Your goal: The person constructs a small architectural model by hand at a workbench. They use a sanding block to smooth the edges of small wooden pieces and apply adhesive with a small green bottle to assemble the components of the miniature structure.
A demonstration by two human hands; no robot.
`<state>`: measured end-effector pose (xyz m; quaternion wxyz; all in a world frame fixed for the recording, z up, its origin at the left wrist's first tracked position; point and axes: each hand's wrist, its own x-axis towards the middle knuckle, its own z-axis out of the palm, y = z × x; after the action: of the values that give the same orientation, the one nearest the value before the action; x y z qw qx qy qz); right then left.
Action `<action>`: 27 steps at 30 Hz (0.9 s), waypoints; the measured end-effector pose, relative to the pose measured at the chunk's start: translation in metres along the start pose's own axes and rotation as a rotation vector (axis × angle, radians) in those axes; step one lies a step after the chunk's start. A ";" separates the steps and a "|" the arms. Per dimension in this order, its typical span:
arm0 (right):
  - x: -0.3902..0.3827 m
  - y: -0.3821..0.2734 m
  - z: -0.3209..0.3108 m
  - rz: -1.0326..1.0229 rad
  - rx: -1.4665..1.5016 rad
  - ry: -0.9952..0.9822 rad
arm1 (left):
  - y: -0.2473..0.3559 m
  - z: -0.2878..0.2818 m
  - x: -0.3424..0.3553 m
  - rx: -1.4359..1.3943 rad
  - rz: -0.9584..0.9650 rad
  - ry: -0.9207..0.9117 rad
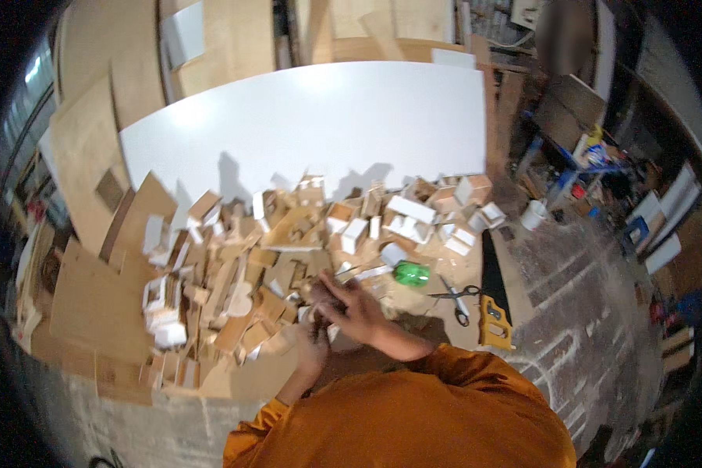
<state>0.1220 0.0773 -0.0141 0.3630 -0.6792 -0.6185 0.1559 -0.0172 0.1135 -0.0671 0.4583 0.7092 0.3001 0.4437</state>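
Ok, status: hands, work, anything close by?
Left hand, right hand together at blurred brown item; grip unclear. Scissors, saw to right. Brown, white pieces crowd left.

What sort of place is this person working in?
It looks like a woodworking shop, though I can't be certain. A yellow-handled saw lies on the right, many small box-like pieces are spread about, and large wood-coloured boards stand behind.

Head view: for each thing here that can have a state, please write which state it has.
Scissors: handles apart, blades partly open.
Saw: lying flat, blade uncovered.
White board: standing behind the pile.
Small pieces: loosely heaped.
Right hand: on a dark brown thing, grip blurred.
Left hand: just below it, grip unclear.
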 end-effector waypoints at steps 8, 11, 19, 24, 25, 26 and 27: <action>0.006 -0.002 -0.011 -0.116 -0.009 0.067 | 0.001 0.001 0.011 -0.060 -0.065 -0.024; 0.002 -0.010 -0.024 -0.102 -0.032 0.063 | 0.016 -0.002 0.022 0.180 -0.282 -0.117; 0.004 0.000 -0.028 0.002 0.039 -0.030 | 0.008 0.004 0.018 0.135 0.011 -0.081; -0.013 -0.001 0.002 -0.250 0.011 0.079 | -0.003 -0.003 0.015 0.055 0.235 -0.055; -0.009 0.004 -0.003 -0.222 0.019 0.046 | 0.005 -0.003 0.012 0.041 0.140 -0.096; -0.011 0.008 -0.010 0.033 -0.089 0.024 | 0.014 -0.003 0.007 0.025 0.044 -0.132; -0.008 0.037 -0.013 0.005 0.023 0.055 | 0.020 -0.002 0.002 0.005 -0.045 -0.178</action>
<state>0.1560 0.0666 -0.0327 0.3872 -0.6805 -0.6049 0.1451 -0.0172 0.1080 -0.0475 0.4915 0.7400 0.2750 0.3677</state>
